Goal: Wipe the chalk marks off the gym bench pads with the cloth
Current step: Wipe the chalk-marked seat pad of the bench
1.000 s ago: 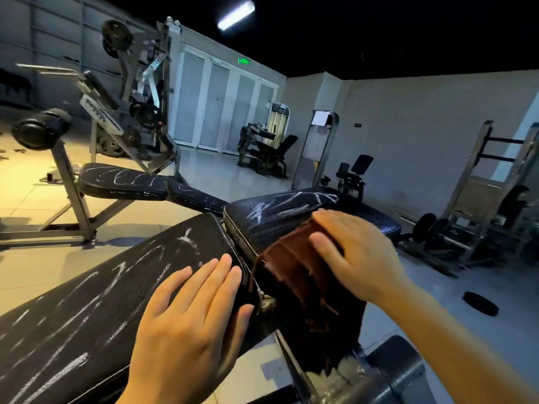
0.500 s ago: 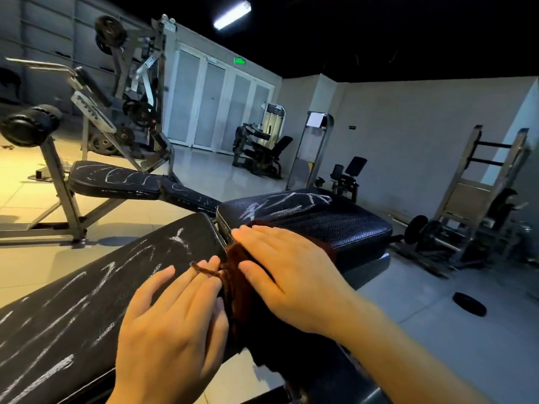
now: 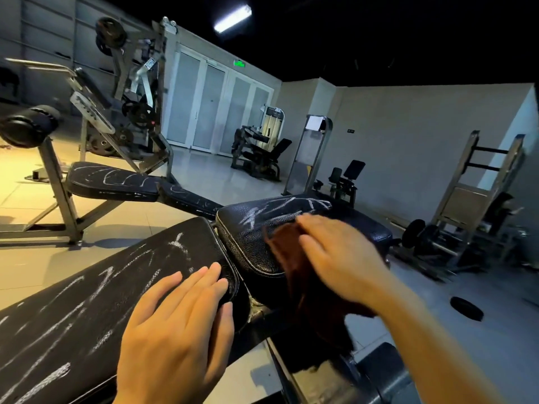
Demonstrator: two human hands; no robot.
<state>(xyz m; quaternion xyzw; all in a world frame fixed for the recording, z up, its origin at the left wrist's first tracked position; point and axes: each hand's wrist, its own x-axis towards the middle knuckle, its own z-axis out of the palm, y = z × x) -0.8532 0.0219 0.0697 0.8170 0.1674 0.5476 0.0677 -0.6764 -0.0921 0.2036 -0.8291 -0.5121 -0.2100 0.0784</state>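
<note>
Right hand (image 3: pixel 341 258) pressing brown cloth (image 3: pixel 294 258) flat on seat pad (image 3: pixel 253 228), left hand (image 3: pixel 178 325) flat on back pad (image 3: pixel 87 301)

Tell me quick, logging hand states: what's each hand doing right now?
Left hand: open, fingers straight, resting flat on the long back pad.
Right hand: open, pressing the brown cloth against the seat pad.

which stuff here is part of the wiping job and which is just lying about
Part of the job:
brown cloth under the right hand
seat pad, chalk marked
long back pad, chalk marked, left hand resting on it

Just lying about:
weight plate on the floor
dumbbells
far machine
</note>
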